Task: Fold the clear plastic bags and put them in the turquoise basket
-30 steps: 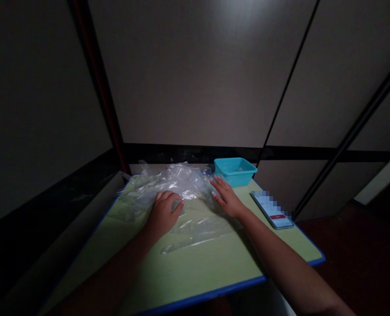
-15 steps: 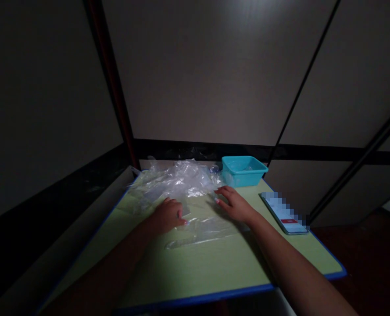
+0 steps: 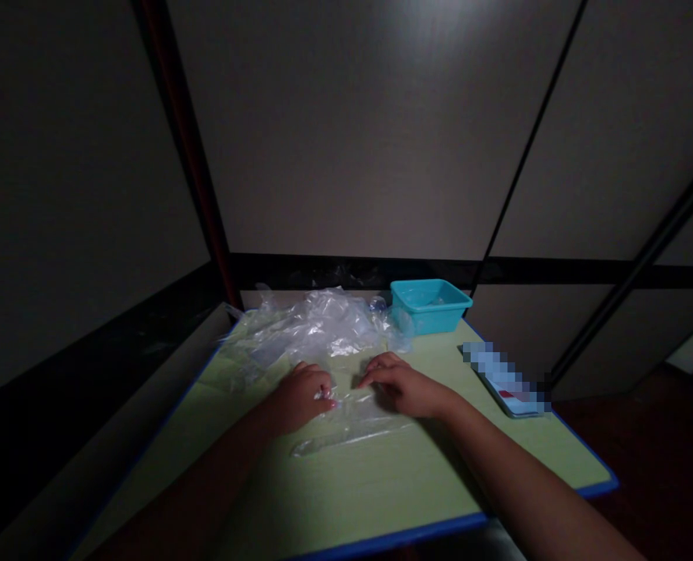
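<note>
A clear plastic bag [image 3: 358, 430] lies flat on the green tabletop in front of me. My left hand [image 3: 304, 396] is at its left end, thumb and fingers closed on a crinkled bit of the plastic. Over the bag's right part is my right hand [image 3: 403, 386], its fingers apart and pointing left; no held thing shows in it, and its thumb is hard to make out. Behind both hands spreads a loose heap of crumpled clear plastic bags [image 3: 328, 321].
A turquoise plastic basket [image 3: 433, 321] stands at the back right, with something clear inside. A phone [image 3: 521, 407] with a lit, partly blurred screen lies near the right edge. The table [image 3: 346, 506] has a blue rim. Cabinet panels [image 3: 346, 140] rise behind it.
My right hand has moved left and nearer to me, from beside the heap to over the flat bag. My left hand has closed on the plastic. The view has shifted slightly.
</note>
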Motion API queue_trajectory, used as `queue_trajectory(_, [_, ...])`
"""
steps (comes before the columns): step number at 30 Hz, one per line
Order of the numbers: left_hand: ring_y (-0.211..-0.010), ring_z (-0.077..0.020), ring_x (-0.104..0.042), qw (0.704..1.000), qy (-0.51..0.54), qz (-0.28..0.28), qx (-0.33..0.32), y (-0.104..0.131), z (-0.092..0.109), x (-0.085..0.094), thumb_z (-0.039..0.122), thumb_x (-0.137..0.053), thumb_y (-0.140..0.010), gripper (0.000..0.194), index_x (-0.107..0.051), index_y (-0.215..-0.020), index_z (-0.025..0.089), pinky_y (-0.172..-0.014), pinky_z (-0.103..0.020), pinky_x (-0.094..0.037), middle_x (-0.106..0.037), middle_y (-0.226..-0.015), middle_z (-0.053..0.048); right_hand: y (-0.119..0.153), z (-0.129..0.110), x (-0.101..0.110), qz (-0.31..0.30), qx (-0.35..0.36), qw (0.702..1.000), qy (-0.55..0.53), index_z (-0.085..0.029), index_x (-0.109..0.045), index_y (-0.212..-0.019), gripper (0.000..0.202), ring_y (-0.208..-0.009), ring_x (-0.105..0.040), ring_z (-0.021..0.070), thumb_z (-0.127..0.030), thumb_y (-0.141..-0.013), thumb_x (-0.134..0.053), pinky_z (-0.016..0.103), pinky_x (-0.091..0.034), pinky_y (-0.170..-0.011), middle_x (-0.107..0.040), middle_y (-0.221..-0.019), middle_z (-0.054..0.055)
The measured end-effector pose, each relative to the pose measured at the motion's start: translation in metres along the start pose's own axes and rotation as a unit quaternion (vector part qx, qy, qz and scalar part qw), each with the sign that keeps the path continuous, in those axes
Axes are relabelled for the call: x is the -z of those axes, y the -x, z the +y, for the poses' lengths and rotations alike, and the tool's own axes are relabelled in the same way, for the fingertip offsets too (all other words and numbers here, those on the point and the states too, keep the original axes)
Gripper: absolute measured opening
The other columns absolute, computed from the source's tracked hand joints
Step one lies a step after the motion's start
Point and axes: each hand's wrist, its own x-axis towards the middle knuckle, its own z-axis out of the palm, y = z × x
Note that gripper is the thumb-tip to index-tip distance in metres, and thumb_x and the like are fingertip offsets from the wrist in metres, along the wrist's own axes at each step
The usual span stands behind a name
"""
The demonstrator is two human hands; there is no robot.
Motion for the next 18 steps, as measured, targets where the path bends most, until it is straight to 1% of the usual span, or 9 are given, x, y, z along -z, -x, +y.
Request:
queue_trajectory(3, [-0.085,-0.0208,-0.050,1.000,0.003,0.011,0.005,-0.0006,0.0019,-0.0003,0.024,-0.059,-0.072,0.007,-0.056,-0.069,0.018,-0.075,-0.029,-0.037,-0.059,-0.078,-0.003,0.0000,-0.0041,-0.0051,-0.018,-0.005,1.000,0.020,-0.027,-0.065,-0.106,0.050,-0.118,-0.038,0.0220,0.000,-0.067,-0.050,0.040,-0.029,-0.099,-0.049,-0.122,0.007])
queue_trajectory(5, [-0.085,-0.0208,-0.050,1.000,0.005,0.015,0.007,-0.0010,0.0029,0.0001,0.022,-0.056,-0.073,0.006,-0.056,-0.068,0.018,-0.076,-0.029,-0.037,-0.059,-0.078,-0.003,0.0002,-0.0048,-0.0074,-0.031,-0.007,0.999,0.024,-0.029,-0.064,-0.107,0.051,-0.122,-0.034,0.0233,-0.001,-0.067,-0.051,0.043,-0.025,-0.101,-0.045,-0.127,0.006])
queue_trajectory(9, [-0.085,-0.0204,-0.050,1.000,0.006,0.010,0.004,-0.0011,0.0038,0.0010,0.021,-0.055,-0.073,0.007,-0.057,-0.067,0.018,-0.078,-0.029,-0.037,-0.059,-0.077,-0.003,0.0009,-0.0019,-0.0096,-0.038,-0.009,0.999,0.028,-0.031,-0.065,-0.107,0.050,-0.123,-0.033,0.0233,-0.002,-0.068,-0.051,0.044,-0.024,-0.102,-0.045,-0.129,0.005])
queue_trajectory(13, [-0.084,-0.0206,-0.049,1.000,0.001,0.005,0.001,-0.0004,0.0040,0.0005,0.018,-0.057,-0.069,0.001,-0.058,-0.069,0.019,-0.077,-0.029,-0.037,-0.059,-0.078,-0.003,0.0014,0.0015,-0.0097,-0.044,-0.012,0.999,0.029,-0.032,-0.064,-0.108,0.049,-0.126,-0.031,0.0232,-0.004,-0.070,-0.050,0.045,-0.022,-0.103,-0.044,-0.132,0.004])
queue_trajectory(18, [-0.086,-0.0206,-0.048,1.000,-0.003,0.002,-0.006,0.0003,0.0062,0.0008,0.017,-0.051,-0.072,0.007,-0.058,-0.072,0.019,-0.078,-0.030,-0.036,-0.059,-0.080,-0.004,0.0014,0.0023,-0.0068,-0.068,-0.015,0.997,0.030,-0.032,-0.063,-0.109,0.050,-0.130,-0.028,0.0234,-0.004,-0.070,-0.049,0.047,-0.019,-0.104,-0.044,-0.134,0.003])
